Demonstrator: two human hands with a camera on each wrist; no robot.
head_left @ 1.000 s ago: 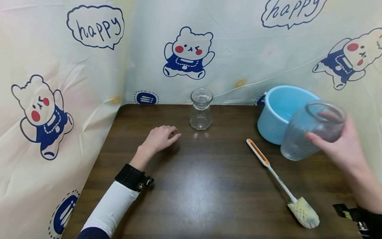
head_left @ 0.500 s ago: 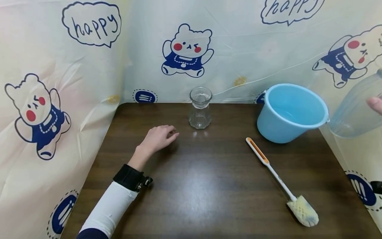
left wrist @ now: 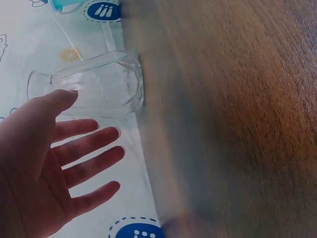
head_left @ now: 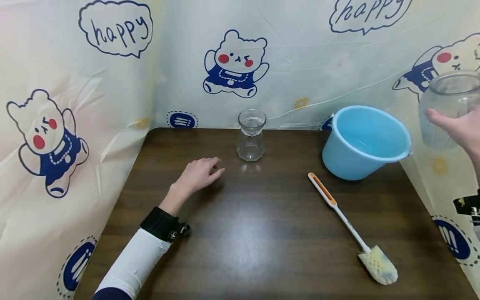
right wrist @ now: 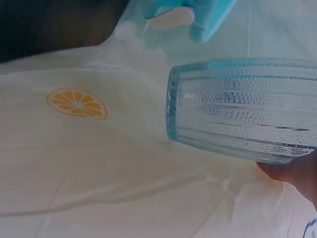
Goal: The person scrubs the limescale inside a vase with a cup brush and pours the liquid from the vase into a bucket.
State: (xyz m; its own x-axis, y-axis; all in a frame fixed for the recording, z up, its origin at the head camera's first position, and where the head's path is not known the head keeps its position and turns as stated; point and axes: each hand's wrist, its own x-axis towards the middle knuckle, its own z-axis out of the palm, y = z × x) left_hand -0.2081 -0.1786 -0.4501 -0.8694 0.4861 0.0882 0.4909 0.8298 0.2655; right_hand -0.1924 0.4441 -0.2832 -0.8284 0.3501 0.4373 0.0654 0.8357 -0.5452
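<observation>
At the right edge of the head view, my right hand (head_left: 463, 127) grips a large clear glass jar (head_left: 436, 133) and holds it upright in the air, past the table's right side. The right wrist view shows the jar's ribbed, dotted wall (right wrist: 233, 109); most of that hand is cut off there. My left hand (head_left: 196, 174) rests on the table with relaxed fingers, holding nothing. Just beyond it stands a small clear glass vase (head_left: 251, 143) with a narrow neck. The left wrist view shows the thumb and spread fingers in front of the vase (left wrist: 99, 87), apparently not gripping it.
A light blue bucket (head_left: 337, 152) stands at the table's back right corner. In front of it lies a white-handled brush (head_left: 350, 227) with a pale sponge-like head. A patterned cloth (head_left: 300, 62) hangs behind and beside the brown table (head_left: 240, 233).
The jar moved from in front of the bucket rightward, off beyond the table edge. It was tilted half a second ago and is now upright, more in view. The left hand stayed put.
</observation>
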